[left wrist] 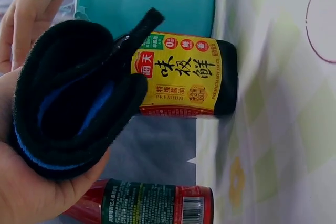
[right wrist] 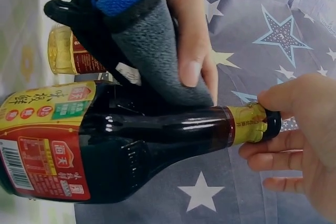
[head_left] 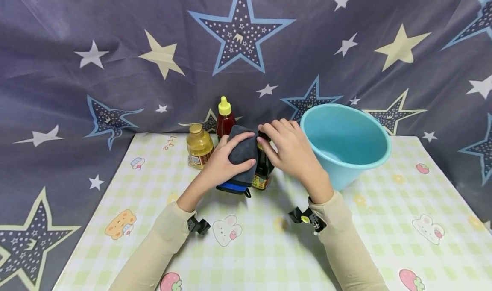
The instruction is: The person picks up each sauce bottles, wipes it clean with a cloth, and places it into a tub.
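— what do we see, from the biggest down?
— we see a dark star-printed curtain [head_left: 123, 9] across the back, and in front of it a table [head_left: 269, 261] under a pale green-and-white checked cover.
— and what do we have on it?
— toward the far side, on our right, we have a light blue bucket [head_left: 345, 137]. just left of it we have a dark soy sauce bottle [right wrist: 131, 150] with a yellow and red label, upright on the table. near the curtain, beyond the left hand [head_left: 224, 160], we find a red bottle [head_left: 226, 123] with a yellow nozzle.
— how do we read the grips?
— we see the left hand curled round a folded grey cloth [head_left: 244, 154] with a blue layer, holding it beside the soy sauce bottle, against the neck as far as we can make out. the right hand [head_left: 290, 148] grips the bottle's top between thumb and fingertips.
— anything smaller for us?
— we have a squat yellow jar [head_left: 200, 145] just left of the red bottle. then we notice a black wrist camera [head_left: 198, 225] by each sleeve end, and last the black cap [right wrist: 273, 124], pinched in the right hand's fingers.
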Action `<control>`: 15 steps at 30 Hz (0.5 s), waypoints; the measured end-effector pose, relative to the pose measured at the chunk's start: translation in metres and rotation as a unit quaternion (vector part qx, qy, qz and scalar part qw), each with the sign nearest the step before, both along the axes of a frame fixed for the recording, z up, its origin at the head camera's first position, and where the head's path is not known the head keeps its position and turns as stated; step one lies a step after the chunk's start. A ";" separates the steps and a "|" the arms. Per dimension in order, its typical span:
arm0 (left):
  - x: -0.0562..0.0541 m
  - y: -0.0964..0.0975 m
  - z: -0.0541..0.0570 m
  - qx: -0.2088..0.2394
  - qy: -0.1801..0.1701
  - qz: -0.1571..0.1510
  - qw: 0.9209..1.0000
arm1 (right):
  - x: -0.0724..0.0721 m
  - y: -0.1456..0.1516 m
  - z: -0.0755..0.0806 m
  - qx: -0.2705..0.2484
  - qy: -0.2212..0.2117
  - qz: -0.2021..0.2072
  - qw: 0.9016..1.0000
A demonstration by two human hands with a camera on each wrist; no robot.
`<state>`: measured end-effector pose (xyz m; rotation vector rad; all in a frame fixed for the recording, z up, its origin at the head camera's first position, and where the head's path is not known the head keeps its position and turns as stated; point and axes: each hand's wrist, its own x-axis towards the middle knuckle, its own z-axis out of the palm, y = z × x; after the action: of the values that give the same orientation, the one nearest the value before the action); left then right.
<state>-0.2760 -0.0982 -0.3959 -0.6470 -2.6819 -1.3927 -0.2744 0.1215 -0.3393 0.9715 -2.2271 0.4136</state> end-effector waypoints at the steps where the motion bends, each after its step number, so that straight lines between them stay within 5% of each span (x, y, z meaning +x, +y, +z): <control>1: -0.001 -0.001 0.000 -0.007 -0.002 -0.002 1.000 | 0.000 0.000 0.000 0.000 0.001 0.000 1.000; 15: -0.012 -0.015 -0.006 -0.030 -0.052 -0.055 0.997 | -0.001 -0.002 0.001 -0.004 -0.011 -0.003 1.000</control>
<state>-0.2881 -0.1130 -0.4020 -0.7600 -2.8173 -1.4145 -0.2753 0.1199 -0.3379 0.9600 -2.2451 0.4327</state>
